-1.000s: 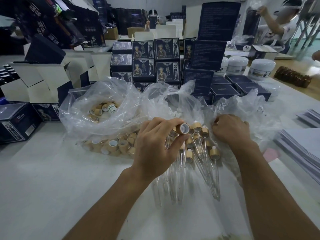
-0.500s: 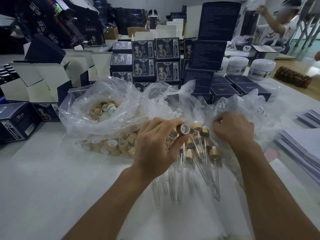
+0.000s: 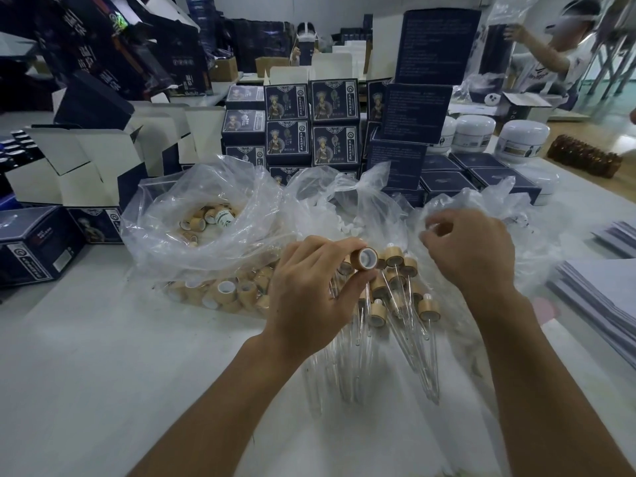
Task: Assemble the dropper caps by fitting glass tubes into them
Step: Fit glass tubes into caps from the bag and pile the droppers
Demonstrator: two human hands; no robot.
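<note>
Here, left hand (image 3: 309, 290) pinching a dropper cap (image 3: 365, 259); right hand's (image 3: 471, 256) curled grip unclear.

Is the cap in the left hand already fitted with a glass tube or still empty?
Empty: the cap, pinched by the left hand, shows an open white-lined mouth with no tube.

Tan, wood-toned dropper caps (image 3: 367, 259) with white inner rings are seen among clear glass tubes (image 3: 418, 356) and clear plastic bags (image 3: 192, 215). Navy boxes (image 3: 335, 139) printed with pale figures are stacked on the white counter (image 3: 86, 373).
</note>
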